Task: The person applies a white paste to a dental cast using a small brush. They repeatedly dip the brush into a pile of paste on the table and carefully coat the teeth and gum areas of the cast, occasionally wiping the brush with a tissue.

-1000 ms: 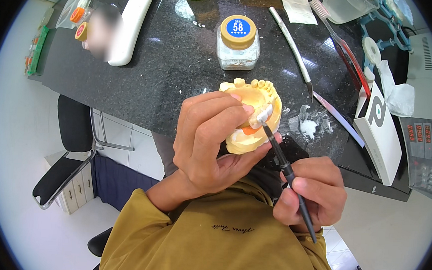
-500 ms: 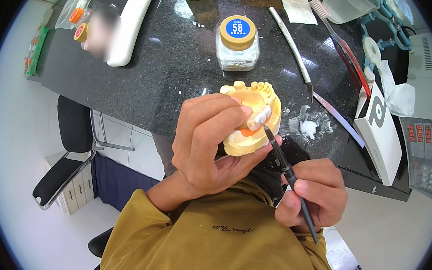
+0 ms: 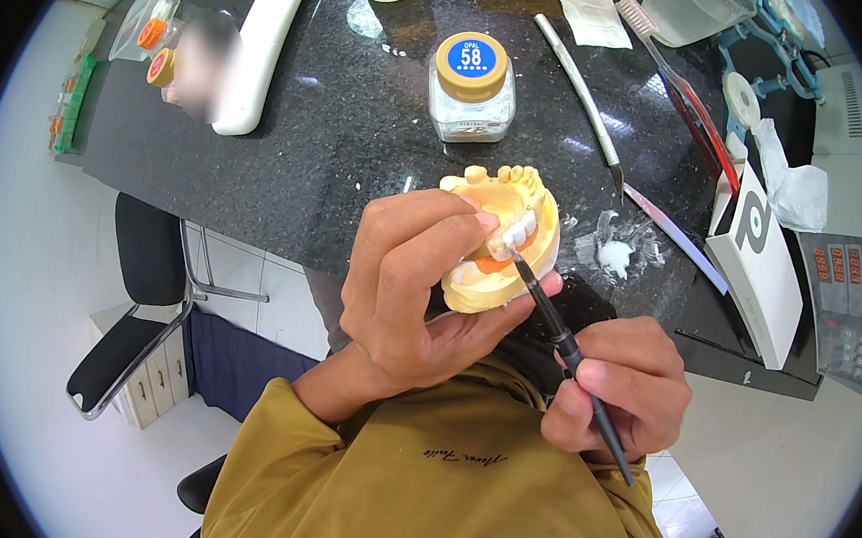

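My left hand [image 3: 415,278] grips a yellow plaster dental model [image 3: 479,290], fingertips over its arch and thumb along its lower side. White tooth shapes [image 3: 519,232] stand on the model's right side, with orange material [image 3: 494,266] beside them. Pinched in my right hand [image 3: 628,388] is a thin black brush [image 3: 567,349], its tip at the lower end of the white teeth. A dab of white paste [image 3: 615,258] lies smeared on the dark worktop to the right. Beyond the model stands a glass jar [image 3: 470,117] of white powder with a gold lid.
On the dark speckled worktop [image 3: 362,114], a white-handled instrument [image 3: 583,95] and a red toothbrush [image 3: 697,113] lie to the right. A white box [image 3: 759,272] sits at the right edge. A long white device [image 3: 267,48] and small capped bottles [image 3: 161,66] are at the left.
The brush tip has shifted slightly left and down along the white teeth, and my right hand has moved slightly left with it. The model has barely moved.
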Demonstrator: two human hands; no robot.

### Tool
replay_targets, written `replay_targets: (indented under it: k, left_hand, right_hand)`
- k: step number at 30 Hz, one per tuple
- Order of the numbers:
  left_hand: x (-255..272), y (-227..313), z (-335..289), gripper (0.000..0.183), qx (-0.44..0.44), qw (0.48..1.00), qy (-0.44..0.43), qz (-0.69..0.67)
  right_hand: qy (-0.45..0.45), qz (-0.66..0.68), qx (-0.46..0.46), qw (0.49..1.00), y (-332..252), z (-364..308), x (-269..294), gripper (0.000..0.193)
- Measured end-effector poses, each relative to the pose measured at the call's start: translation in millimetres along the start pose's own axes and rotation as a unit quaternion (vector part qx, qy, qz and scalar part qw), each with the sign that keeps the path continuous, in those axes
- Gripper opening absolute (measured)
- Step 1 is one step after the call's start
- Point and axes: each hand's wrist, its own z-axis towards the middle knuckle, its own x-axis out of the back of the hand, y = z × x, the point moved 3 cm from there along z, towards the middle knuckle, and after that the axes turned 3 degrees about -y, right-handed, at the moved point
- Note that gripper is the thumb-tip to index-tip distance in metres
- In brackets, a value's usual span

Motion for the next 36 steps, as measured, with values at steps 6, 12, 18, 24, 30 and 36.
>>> replay_targets:
  k: [6,12,18,24,30,36]
  left_hand:
    - [-0.7,1.3,0.2,0.063,0.008,1.0,0.002,-0.001]
    - [-1.6,0.3,-1.5,0.062,0.011,0.999,0.028,-0.031]
    - [-0.3,0.7,-1.0,0.064,0.011,1.0,-0.006,-0.005]
    - [-0.5,1.1,-0.9,0.065,0.015,1.0,-0.008,-0.008]
    - [-0.3,2.0,-0.2,0.065,0.014,1.0,-0.006,-0.004]
    - [-0.1,1.7,-0.3,0.065,0.016,1.0,-0.009,-0.003]
  right_hand:
    - [0.001,-0.002,0.001,1.0,1.1,-1.2,-0.4,0.026]
    - [0.008,0.001,0.002,1.0,0.7,-1.0,-0.1,0.025]
    - [0.007,0.001,0.0,1.0,1.1,-0.1,-0.6,0.025]
    - [0.009,-0.001,0.0,1.0,1.2,0.0,-0.4,0.025]
    - [0.009,0.004,0.0,1.0,1.0,-0.1,-0.1,0.025]
    - [0.009,0.002,0.002,1.0,1.1,0.5,0.0,0.025]
